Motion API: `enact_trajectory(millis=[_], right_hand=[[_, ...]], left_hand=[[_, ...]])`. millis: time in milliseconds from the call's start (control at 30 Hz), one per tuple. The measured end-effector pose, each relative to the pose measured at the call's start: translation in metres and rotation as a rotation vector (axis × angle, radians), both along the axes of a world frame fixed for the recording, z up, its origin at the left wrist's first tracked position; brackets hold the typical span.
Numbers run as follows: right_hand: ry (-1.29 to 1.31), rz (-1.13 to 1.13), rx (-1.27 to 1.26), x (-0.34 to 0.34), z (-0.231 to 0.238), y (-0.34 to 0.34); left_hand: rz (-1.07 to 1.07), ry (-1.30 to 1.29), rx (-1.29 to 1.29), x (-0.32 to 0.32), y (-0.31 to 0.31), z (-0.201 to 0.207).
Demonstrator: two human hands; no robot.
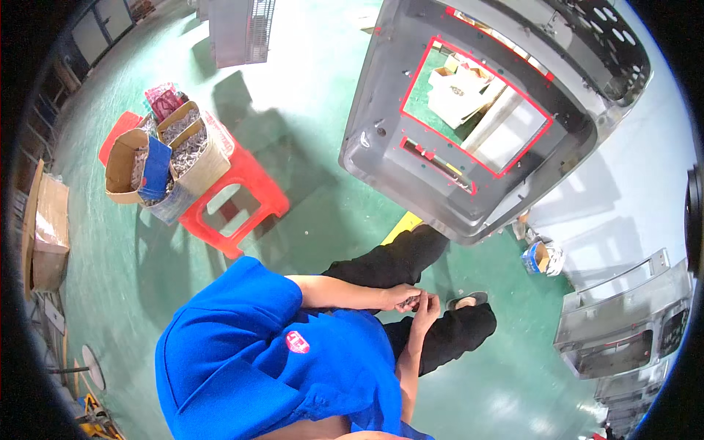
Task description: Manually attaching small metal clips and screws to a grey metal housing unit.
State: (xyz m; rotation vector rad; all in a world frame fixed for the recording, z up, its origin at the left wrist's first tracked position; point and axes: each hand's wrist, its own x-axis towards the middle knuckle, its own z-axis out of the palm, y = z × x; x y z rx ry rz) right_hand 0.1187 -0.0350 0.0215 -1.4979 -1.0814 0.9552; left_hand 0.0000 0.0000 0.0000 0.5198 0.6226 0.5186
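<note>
My left hand is closed around small dark pieces, too small to name, a few of which show between its fingers. Against it, my right hand is closed in a pinch, its fingertips at those pieces; what they grip is hidden. Both hands are together above my dark trouser legs. Beyond them stands a large grey moulded panel with a rectangular opening edged in red. Neither hand touches this panel.
A red plastic stool at left carries open cardboard boxes of small metal parts. A grey cabinet-like piece stands at the back. More grey panels are at right, near a small blue container. A cardboard box sits far left.
</note>
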Motion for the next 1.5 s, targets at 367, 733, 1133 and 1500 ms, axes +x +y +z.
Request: enact_trajectory(millis=[367, 733, 1133, 1500], right_hand=[[-0.190, -0.027, 0.047, 0.005, -0.006, -0.001], [-0.219, -0.036, 0.063, 0.016, -0.016, -0.004], [-0.058, -0.087, -0.127, 0.016, -0.009, -0.007], [-0.226, -0.088, -0.059, 0.018, -0.018, -0.005]], left_hand=[[-0.044, 0.074, -0.020, 0.004, 0.000, 0.003], [-0.057, 0.088, -0.026, 0.010, -0.003, 0.006], [-0.079, 0.112, -0.081, 0.014, 0.002, 0.004], [-0.093, 0.099, -0.144, 0.008, 0.006, -0.009]])
